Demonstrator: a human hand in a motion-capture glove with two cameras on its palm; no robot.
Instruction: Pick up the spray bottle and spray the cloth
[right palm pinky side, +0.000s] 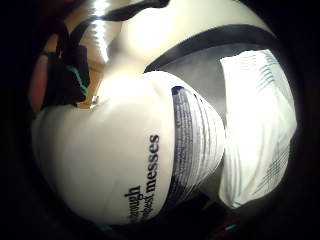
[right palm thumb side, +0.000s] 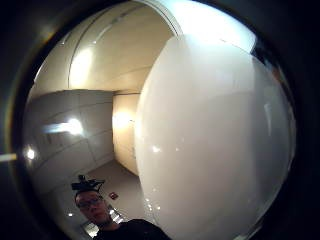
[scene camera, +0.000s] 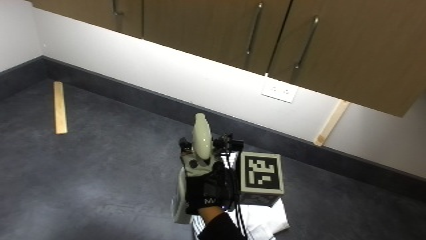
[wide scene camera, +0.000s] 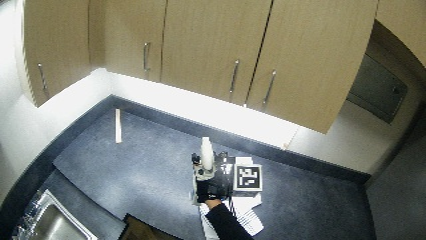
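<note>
Grip: gloved right hand (scene camera: 208, 192) wrapped round the white spray bottle (scene camera: 200, 150), lifted.
Cloth: white checked cloth (scene camera: 266, 220) lying below, right.
Risk: nozzle aimed far, mist may miss it.

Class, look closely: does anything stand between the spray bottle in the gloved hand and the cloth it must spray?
Nothing visible does. The right hand grips the spray bottle above the counter, and the cloth lies just beside and below it.

Spray bottle (scene camera: 198, 150): being held above the countertop (scene camera: 100, 160) by the right hand (scene camera: 208, 192).
Cloth (scene camera: 266, 222): lying on the countertop, beneath the hand.
Wooden strip (scene camera: 60, 107): lying far left, near the wall.
</note>
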